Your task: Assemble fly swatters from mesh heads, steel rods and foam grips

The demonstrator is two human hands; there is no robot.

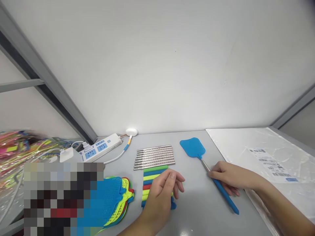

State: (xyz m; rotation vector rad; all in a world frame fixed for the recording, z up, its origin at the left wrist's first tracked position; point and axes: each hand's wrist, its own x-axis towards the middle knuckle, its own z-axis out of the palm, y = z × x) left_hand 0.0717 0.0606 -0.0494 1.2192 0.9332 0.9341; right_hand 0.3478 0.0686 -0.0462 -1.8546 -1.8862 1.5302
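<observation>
My right hand [227, 177] is closed round a blue fly swatter [192, 147] where its metal shaft meets the blue handle. The swatter lies slantwise, head pointing away from me and handle end towards me. My left hand [159, 193] hovers over or rests on a row of coloured handle tubes [154, 178] in green, blue, yellow and red, covering part of them. Its fingers are loosely bent and apart, with nothing visible in them. Just beyond the tubes lies a row of metal rods [155, 156]. Left of that hand is a stack of swatter heads [110, 200], blue on top.
A white power strip [100, 147] with plugs and a cable sits at the back left, near a round white device [131, 132]. Plastic-wrapped colourful items [27, 157] fill the far left. A white plastic mailer [246, 147] with a label covers the right side.
</observation>
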